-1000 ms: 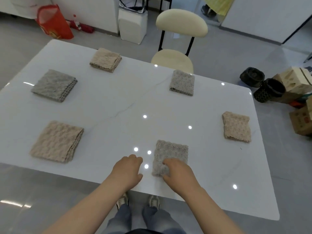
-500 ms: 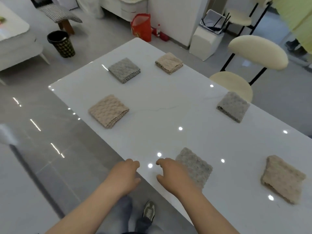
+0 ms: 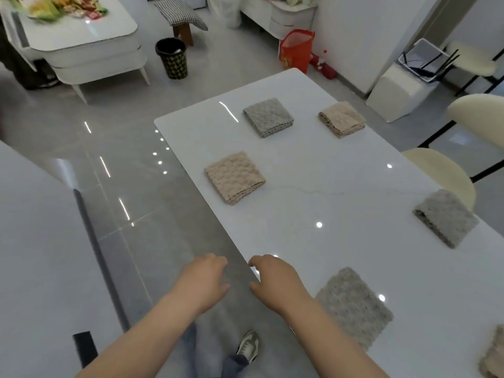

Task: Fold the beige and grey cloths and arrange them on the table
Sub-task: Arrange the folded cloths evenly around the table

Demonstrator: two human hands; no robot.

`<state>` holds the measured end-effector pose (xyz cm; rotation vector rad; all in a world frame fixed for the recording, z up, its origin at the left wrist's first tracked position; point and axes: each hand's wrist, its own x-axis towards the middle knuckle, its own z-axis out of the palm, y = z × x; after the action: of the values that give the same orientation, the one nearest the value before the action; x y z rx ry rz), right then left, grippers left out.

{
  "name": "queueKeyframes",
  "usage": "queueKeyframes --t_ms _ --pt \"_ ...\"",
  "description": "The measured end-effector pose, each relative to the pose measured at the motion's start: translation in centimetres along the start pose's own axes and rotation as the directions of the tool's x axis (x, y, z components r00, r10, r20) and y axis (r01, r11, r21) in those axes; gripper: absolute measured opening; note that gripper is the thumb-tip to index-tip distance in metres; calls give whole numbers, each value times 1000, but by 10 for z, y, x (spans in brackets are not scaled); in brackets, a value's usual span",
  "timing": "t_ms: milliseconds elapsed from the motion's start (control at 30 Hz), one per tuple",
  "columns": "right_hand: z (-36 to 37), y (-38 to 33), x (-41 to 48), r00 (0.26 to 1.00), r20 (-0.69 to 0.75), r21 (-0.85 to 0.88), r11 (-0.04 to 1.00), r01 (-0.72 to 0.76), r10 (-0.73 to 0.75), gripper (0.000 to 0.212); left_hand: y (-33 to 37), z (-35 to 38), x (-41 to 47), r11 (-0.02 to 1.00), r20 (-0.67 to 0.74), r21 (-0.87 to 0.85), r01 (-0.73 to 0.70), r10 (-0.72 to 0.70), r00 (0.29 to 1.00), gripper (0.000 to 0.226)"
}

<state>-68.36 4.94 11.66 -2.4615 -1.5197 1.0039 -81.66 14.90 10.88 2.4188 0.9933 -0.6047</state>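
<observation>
Several folded cloths lie apart on the white table (image 3: pixel 313 173). A grey cloth (image 3: pixel 268 117) and a beige cloth (image 3: pixel 341 119) sit at the far end, with another beige cloth (image 3: pixel 234 177) nearer the left edge. A grey cloth (image 3: pixel 444 216) lies at the right. The nearest grey cloth (image 3: pixel 354 304) lies flat by my right forearm. A beige cloth (image 3: pixel 493 350) is cut off at the bottom right corner. My right hand (image 3: pixel 275 282) hovers over the table's near edge, fingers loosely curled, holding nothing. My left hand (image 3: pixel 204 282) hangs off the table above the floor, also empty.
A cream chair (image 3: pixel 441 170) stands at the table's right side. On the floor beyond are a red bag (image 3: pixel 296 51), a black bin (image 3: pixel 171 58), a white box (image 3: pixel 398 88) and a low white table (image 3: pixel 79 42). A white counter (image 3: pixel 32 241) lies at my left.
My right hand has let go of the nearest grey cloth and drawn left to the table edge. My view has swung left, and my left hand is now off the table.
</observation>
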Motion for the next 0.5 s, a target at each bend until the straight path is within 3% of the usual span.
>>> queueKeyframes --t_ms 500 --pt "-1 -111 94 971 -53 110 967 -228 235 42 -137 -85 58 980 30 104 -168 166 986 44"
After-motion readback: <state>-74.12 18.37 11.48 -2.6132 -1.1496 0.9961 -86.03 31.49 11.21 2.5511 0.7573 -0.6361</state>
